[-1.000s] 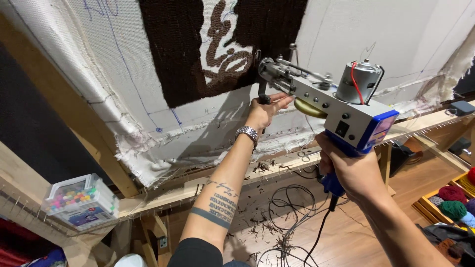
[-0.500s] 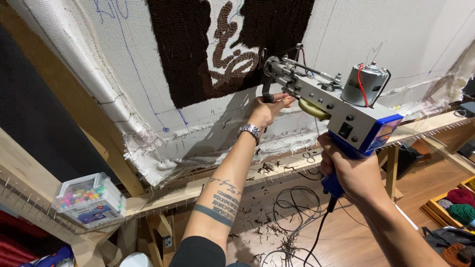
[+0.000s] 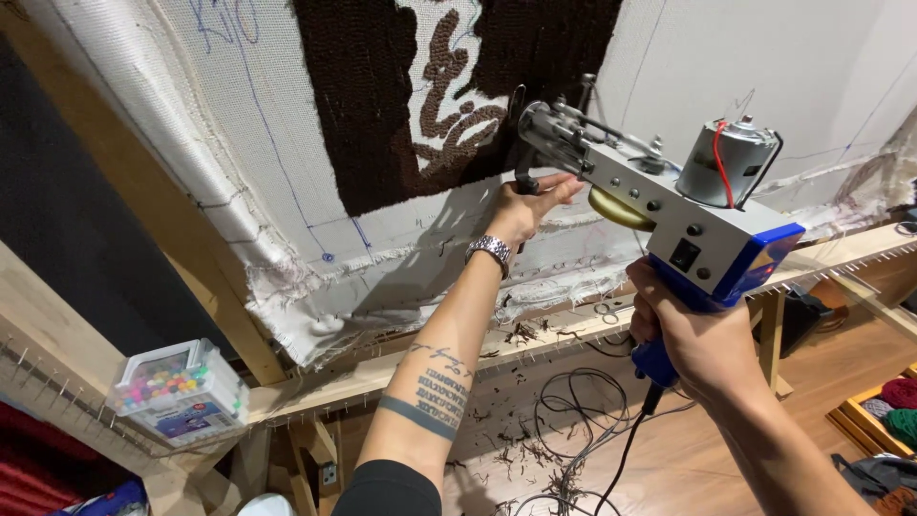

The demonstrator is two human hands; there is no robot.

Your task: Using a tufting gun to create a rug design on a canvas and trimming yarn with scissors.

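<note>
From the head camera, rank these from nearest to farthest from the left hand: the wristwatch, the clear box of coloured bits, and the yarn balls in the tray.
1. The wristwatch, on the wrist just below the left hand.
2. The clear box of coloured bits, on the wooden frame, lower left.
3. The yarn balls, in the tray at the far lower right.

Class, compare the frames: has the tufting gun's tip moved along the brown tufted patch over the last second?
Cannot tell. The tufting gun tip sits at the lower edge of the brown tufted patch throughout; the apparent shift matches the head camera's own movement.
</note>
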